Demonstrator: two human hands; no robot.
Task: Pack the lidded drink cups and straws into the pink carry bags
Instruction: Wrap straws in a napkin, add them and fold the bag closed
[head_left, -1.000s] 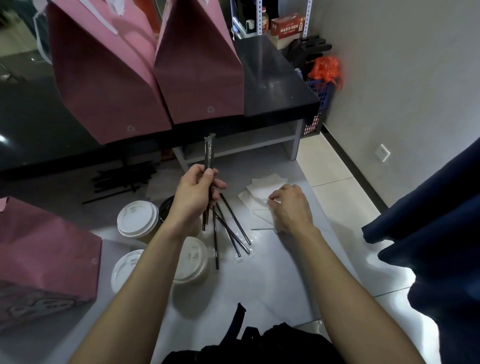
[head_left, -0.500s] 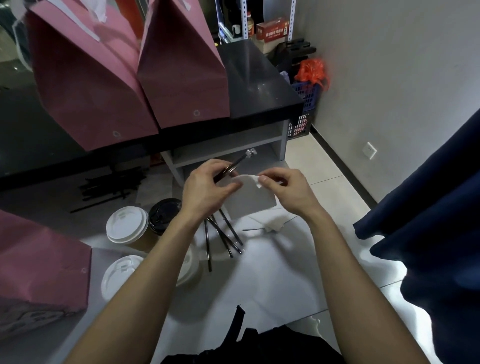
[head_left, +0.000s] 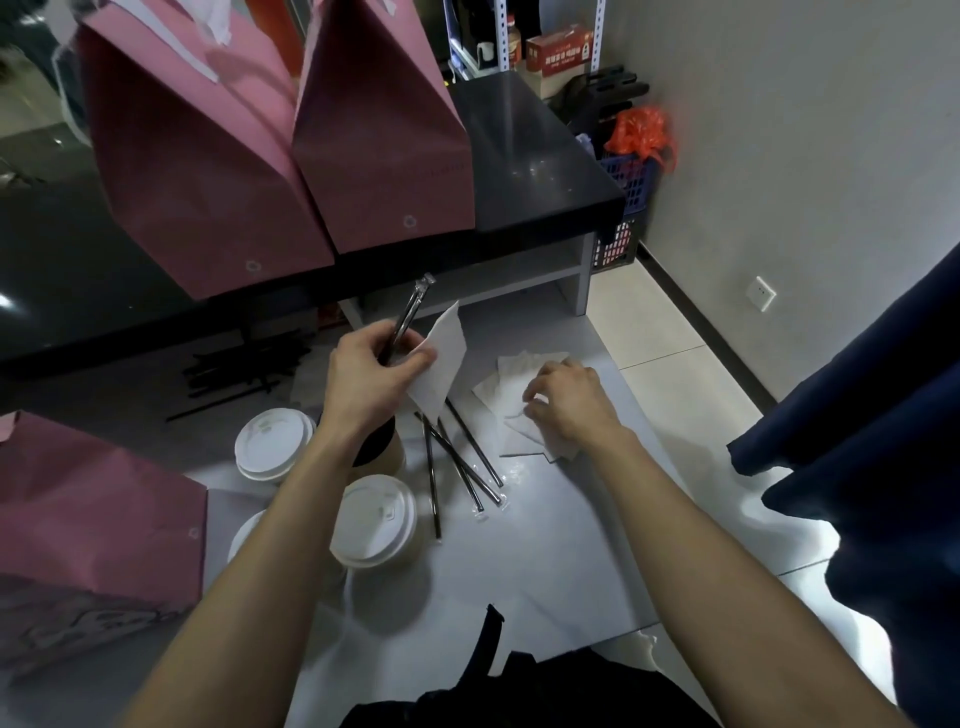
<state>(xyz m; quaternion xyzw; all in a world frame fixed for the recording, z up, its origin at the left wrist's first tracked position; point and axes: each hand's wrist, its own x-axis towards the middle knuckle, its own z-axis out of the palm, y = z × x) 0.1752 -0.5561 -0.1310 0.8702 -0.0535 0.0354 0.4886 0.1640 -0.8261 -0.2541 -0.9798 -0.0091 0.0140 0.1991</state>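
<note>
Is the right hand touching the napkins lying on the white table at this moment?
Touching. The head view shows the right hand lying on the napkin pile, its curled fingertips pinching a napkin edge, with no gap visible between them.

Lidded cups (head_left: 375, 525) and loose straws (head_left: 457, 462) crowd the white counter (head_left: 545, 561).

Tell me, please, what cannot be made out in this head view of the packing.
- Insides of the pink bags: tops cut off by the frame's upper edge.
- Black-lidded cup: mostly hidden behind the left hand.
- Fourth white lid: covered by the left forearm.
- Right hand fingertips on the napkins: grip hidden by its own back.
</note>
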